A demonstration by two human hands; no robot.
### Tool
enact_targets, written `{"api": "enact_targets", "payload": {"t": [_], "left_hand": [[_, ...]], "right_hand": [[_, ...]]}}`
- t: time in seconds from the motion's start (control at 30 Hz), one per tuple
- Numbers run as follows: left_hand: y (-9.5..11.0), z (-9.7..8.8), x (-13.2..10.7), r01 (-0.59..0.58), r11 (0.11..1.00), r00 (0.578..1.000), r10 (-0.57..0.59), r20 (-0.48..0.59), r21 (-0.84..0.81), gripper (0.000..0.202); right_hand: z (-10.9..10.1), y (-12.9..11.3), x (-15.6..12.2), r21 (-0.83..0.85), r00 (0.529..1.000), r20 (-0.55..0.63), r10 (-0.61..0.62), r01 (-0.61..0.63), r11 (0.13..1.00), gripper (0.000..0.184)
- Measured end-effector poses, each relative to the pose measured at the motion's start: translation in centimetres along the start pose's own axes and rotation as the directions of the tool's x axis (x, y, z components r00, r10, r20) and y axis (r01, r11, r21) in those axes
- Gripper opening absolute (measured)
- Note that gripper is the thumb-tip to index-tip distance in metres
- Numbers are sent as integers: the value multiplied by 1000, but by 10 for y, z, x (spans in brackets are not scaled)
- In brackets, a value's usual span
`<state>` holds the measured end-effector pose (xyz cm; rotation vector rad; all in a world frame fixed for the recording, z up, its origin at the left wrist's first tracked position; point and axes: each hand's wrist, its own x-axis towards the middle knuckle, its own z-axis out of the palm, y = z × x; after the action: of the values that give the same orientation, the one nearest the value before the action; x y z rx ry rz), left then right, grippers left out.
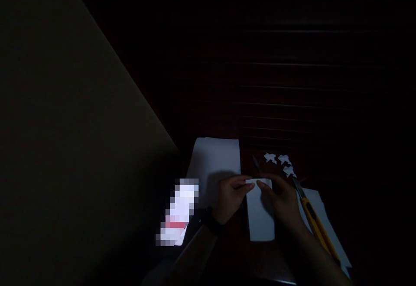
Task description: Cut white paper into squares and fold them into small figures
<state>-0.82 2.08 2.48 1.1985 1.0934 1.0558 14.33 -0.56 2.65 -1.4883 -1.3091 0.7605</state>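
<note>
A narrow white piece of paper (261, 219), which looks folded, hangs between my two hands over the dark table. My left hand (231, 197) pinches its top left edge between thumb and fingers. At the top right edge my right hand (283, 197) grips the same paper, the two thumbs close together on its near face. Most of the fingers are hidden behind the paper. Just beyond the hands lies a thin dark pointed tool, perhaps a pen (256, 163).
White paper sheets (216, 154) lie behind my left hand. Small folded paper pieces (270, 157) sit at the back right. A yellow utility knife (313, 219), blade showing, rests on more paper (326, 216) at the right. A bright, blurred-out screen (180, 206) glows at left.
</note>
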Motion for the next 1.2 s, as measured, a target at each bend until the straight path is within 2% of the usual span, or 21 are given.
{"api": "enact_targets", "payload": {"t": [0.3, 0.57, 0.77, 0.93, 1.0, 1.07, 1.2], "left_hand": [[2, -1, -1, -16, 1000, 999, 17, 29, -17, 27], [-2, 0, 0, -33, 999, 999, 33, -16, 16, 22], [-2, -1, 0, -37, 998, 999, 37, 0, 43, 30], [-1, -2, -1, -34, 998, 999, 34, 2, 49, 24], [-1, -3, -1, -33, 999, 999, 34, -6, 41, 24], [-1, -4, 0, -24, 1000, 1000, 24, -9, 15, 24], [-2, -6, 2, 20, 999, 1000, -20, -14, -33, 25]], "right_hand": [[1, -2, 1, 10, 1000, 1, -10, 10, 1000, 21], [2, -1, -1, 25, 1000, -3, -18, 18, 1000, 22], [2, 1, -1, -13, 1000, -30, 10, -10, 1000, 24], [3, 1, -1, 25, 999, -51, 12, -11, 1000, 26], [3, 2, -1, 84, 996, -57, 68, -63, 994, 30], [2, 4, -2, 177, 985, -7, 172, -168, 970, 34], [0, 9, -2, 340, 945, 102, 309, -325, 882, 25]]}}
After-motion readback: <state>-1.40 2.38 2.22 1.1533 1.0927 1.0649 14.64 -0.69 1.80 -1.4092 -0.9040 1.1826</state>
